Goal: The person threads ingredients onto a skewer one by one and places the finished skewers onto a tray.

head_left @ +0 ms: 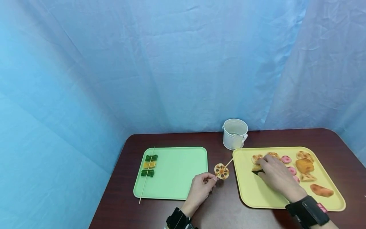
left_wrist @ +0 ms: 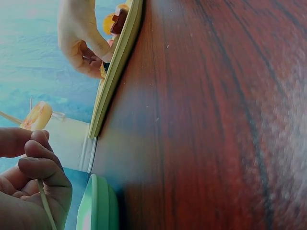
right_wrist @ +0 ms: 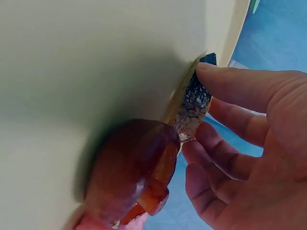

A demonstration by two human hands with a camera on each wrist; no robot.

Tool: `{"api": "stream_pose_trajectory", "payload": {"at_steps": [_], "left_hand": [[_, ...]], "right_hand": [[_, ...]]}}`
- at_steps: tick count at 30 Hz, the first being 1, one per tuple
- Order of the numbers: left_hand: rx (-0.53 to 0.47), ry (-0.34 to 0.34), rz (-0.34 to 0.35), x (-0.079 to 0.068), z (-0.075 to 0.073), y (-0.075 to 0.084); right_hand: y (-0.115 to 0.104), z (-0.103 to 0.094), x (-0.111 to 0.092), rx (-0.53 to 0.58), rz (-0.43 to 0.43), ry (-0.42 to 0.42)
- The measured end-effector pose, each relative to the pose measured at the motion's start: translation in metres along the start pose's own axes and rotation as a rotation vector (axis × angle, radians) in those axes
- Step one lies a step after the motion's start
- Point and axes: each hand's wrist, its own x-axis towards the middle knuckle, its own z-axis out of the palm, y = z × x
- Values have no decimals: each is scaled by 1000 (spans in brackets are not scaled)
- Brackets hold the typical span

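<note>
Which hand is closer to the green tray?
Left. The left hand is by one corner of the green tray; the right hand is farther off, over the yellow tray.

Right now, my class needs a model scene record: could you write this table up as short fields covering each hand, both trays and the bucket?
Left hand: holds a thin skewer bearing one holed slice
Right hand: pinches a dark piece at the yellow tray
Green tray: bears a loaded skewer along its left side, one yellow piece between two green ones
Yellow tray: loose food pieces, including pink rings
Bucket: white, upright, near the yellow tray's far left corner
</note>
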Motion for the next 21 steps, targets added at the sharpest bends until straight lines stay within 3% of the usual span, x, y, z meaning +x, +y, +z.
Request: {"api": "stream_pose_trajectory", "payload": {"at_steps": [10,21], "left_hand": [[-9,1,15,-1,1,0],[19,10,1,-2,3,3]], "right_hand": [[-6,-2,-2,95,88,-68],[-15,-6,0,150,84,38]]}}
